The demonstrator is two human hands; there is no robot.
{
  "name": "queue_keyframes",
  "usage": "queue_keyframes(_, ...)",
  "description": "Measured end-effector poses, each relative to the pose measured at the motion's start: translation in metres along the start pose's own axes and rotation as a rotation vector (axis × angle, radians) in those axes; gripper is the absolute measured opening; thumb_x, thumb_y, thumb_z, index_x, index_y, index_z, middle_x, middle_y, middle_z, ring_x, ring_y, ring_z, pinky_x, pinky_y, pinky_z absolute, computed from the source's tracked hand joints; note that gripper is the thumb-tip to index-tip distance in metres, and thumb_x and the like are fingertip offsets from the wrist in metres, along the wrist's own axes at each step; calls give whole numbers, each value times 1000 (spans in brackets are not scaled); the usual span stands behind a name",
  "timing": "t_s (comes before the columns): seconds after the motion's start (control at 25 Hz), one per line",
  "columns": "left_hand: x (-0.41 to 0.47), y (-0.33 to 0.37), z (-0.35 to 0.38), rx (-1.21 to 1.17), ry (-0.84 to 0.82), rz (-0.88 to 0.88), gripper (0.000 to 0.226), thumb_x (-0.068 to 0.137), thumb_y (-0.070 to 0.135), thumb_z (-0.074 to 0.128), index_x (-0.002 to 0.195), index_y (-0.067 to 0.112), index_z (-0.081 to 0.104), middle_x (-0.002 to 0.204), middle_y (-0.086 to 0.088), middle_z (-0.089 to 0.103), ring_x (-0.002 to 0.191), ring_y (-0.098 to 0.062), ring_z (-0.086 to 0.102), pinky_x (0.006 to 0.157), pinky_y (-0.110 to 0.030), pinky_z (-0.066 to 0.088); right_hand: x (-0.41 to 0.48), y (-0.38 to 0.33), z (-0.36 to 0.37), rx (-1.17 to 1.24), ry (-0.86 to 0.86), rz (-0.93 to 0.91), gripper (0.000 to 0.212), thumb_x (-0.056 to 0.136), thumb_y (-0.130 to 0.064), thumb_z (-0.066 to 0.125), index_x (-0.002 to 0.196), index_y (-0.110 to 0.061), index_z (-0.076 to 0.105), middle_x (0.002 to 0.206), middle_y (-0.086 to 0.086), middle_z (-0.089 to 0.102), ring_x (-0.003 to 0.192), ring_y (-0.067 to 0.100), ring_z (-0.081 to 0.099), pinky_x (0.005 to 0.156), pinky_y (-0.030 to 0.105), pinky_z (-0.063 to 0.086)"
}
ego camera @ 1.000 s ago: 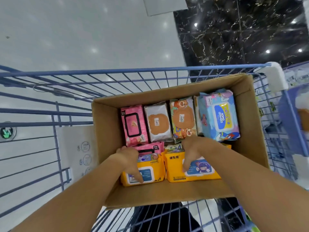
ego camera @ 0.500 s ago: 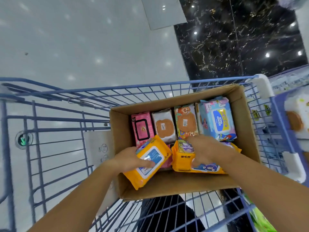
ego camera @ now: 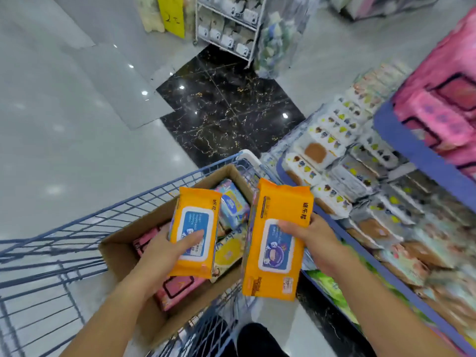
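Note:
My left hand (ego camera: 164,249) grips an orange pack of wet wipes (ego camera: 193,228) with a blue and white lid, held above a cardboard box (ego camera: 121,251). My right hand (ego camera: 313,240) holds a second, larger orange pack (ego camera: 275,238) upright, lifted clear of the box and over the cart's right edge. The box sits in a blue wire shopping cart (ego camera: 64,253) and still holds pink packs (ego camera: 177,287), a blue pack (ego camera: 231,204) and a yellow pack (ego camera: 229,253).
A blue-edged store shelf (ego camera: 386,264) on the right is stacked with several wipe packs; pink packages (ego camera: 443,104) lie on the tier above. A white rack (ego camera: 229,24) of goods stands far ahead on the glossy grey and black floor.
Both hands lifted the orange packs out of the box and raised them. The view swung right, bringing the shelf and far rack into sight.

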State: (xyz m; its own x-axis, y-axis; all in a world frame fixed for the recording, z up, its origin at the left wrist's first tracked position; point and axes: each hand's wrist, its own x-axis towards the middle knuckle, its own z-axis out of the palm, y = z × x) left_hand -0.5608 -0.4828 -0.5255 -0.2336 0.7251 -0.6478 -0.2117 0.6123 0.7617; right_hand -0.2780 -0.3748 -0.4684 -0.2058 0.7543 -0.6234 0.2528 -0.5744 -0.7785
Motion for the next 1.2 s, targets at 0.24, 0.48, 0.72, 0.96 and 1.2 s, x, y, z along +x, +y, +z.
queue_keyframes(0.24, -55, 51, 124, 134, -277, 179, 52, 68, 47, 91, 109, 20, 72, 96, -2, 82, 84, -20, 79, 81, -41, 61, -127, 41, -92, 519, 367, -94, 95, 34, -55, 98, 118, -19, 70, 110, 4, 79, 95, 27, 77, 72, 39, 62)
queue_keyframes(0.48, -165, 26, 280, 199, -489, 258, 32, 80, 32, 81, 106, 17, 71, 83, 3, 82, 68, -11, 77, 60, -28, 57, -289, 131, -193, 987, 670, -273, 43, 80, -38, 66, 116, -16, 71, 112, 9, 77, 92, 24, 77, 87, 46, 55)
queue_keyframes(0.72, -298, -87, 459, 221, -727, 181, 84, 51, 61, 89, 121, 19, 71, 101, -4, 81, 108, -31, 70, 109, -57, 43, -465, 266, -303, 1164, 961, -378, 48, 81, -41, 66, 121, -15, 70, 115, 12, 76, 103, 29, 74, 100, 51, 52)
queue_keyframes(0.96, -425, -176, 610, 444, -919, 156, 86, 46, 69, 87, 115, 19, 71, 93, -3, 80, 93, -27, 72, 89, -47, 50, -602, 380, -396, 1272, 1211, -398, 47, 80, -43, 68, 120, -16, 69, 111, 12, 77, 99, 30, 75, 85, 46, 61)
queue_keyframes(1.2, -487, -247, 767, 533, -1065, 115, 77, 48, 66, 90, 111, 25, 70, 95, 0, 82, 81, -21, 79, 75, -40, 57, -676, 462, -510, 1218, 1396, -284, 90, 47, -56, 91, 125, -18, 65, 109, 11, 78, 99, 36, 75, 86, 55, 59)
